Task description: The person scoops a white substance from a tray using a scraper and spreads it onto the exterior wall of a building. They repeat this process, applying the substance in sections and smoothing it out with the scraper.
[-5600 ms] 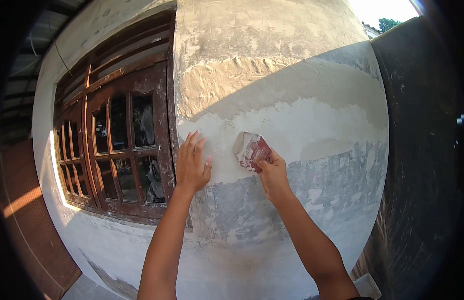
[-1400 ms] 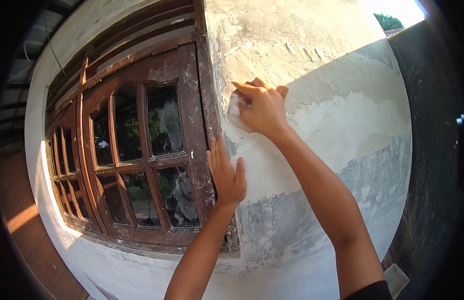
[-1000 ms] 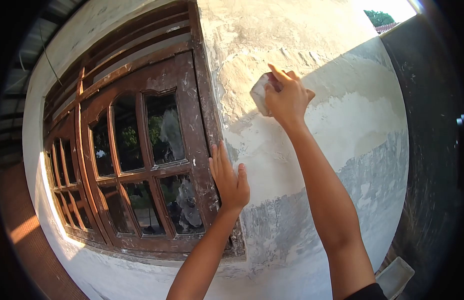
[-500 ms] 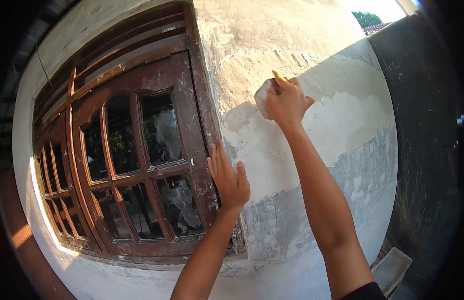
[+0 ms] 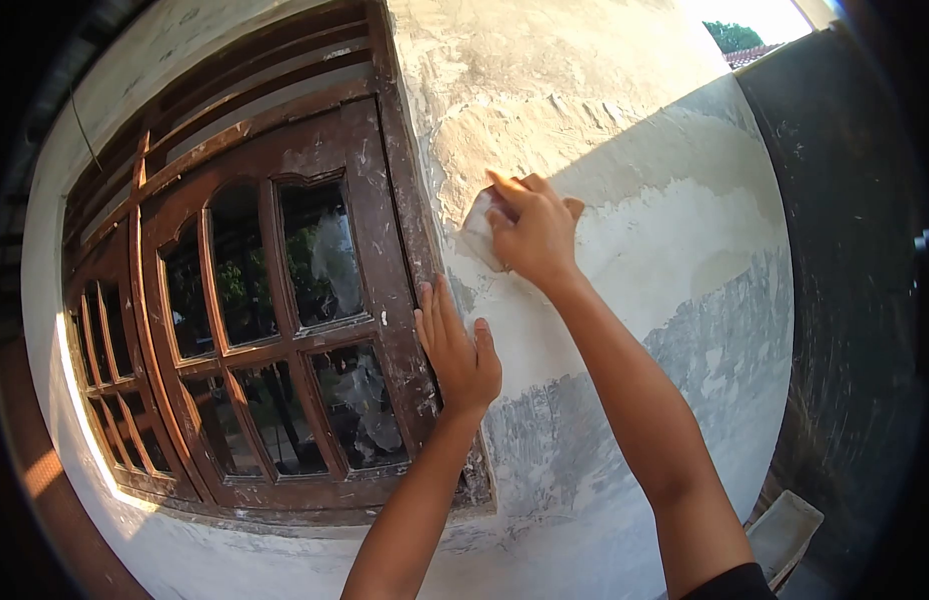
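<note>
Your right hand [image 5: 537, 228] grips the scraper [image 5: 483, 228] against the patchy, part-sunlit wall [image 5: 625, 240]; your left hand [image 5: 461, 358], empty, lies open at the brown window frame [image 5: 410, 230].

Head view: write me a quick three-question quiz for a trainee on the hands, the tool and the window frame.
1. True or false: the left hand, beside the window frame, holds no tool.

2. Against the wall, the right hand holds the flat tool. Where, as seen in this view?
A) Higher than the left hand
B) Lower than the left hand
C) Level with the left hand

3. Fill the blank: the colour of the window frame is ____.

Key: 1 true; 2 A; 3 brown
</note>
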`<state>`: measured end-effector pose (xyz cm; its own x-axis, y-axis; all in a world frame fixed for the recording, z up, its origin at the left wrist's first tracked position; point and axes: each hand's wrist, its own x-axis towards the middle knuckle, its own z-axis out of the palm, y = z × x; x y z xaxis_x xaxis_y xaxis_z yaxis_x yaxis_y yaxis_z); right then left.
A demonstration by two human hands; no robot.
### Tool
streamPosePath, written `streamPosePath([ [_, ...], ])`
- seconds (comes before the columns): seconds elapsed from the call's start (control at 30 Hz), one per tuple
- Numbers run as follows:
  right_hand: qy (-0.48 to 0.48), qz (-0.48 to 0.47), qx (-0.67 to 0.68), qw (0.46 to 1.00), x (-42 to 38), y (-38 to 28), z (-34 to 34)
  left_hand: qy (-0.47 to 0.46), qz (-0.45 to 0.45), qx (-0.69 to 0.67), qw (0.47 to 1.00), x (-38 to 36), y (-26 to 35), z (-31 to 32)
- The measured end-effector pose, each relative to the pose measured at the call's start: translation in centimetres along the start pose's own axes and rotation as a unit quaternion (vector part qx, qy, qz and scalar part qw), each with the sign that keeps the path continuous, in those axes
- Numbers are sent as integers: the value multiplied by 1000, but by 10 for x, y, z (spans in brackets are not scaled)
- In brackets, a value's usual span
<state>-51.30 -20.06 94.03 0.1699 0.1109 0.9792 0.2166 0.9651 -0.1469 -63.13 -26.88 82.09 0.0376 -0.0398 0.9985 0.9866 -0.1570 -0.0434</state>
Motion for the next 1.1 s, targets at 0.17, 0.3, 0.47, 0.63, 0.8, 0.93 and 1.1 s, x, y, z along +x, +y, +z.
streamPosePath([
  [0.17,74,70,69,992,9,6,-14,10,-2,1,1000,1,0,0],
  [0.3,14,84,-58,995,9,8,-8,6,0,11,1000,-1,-1,0],
  [0.47,26,44,32,998,0,-3,-15,15,-3,9,1000,1,1,1],
  [0.63,87,171,-56,980,15,17,-25,16,-4,26,1000,-1,1,1],
  [0.8,15,-31,27,999,-8,-14,-6,19,5,33,999,0,0,2],
  [0.93,135,177,-60,973,16,10,-22,23,0,40,999,0,3,1],
  [1.1,23,61,-5,998,-12,-20,1,24,7,42,999,0,1,3],
])
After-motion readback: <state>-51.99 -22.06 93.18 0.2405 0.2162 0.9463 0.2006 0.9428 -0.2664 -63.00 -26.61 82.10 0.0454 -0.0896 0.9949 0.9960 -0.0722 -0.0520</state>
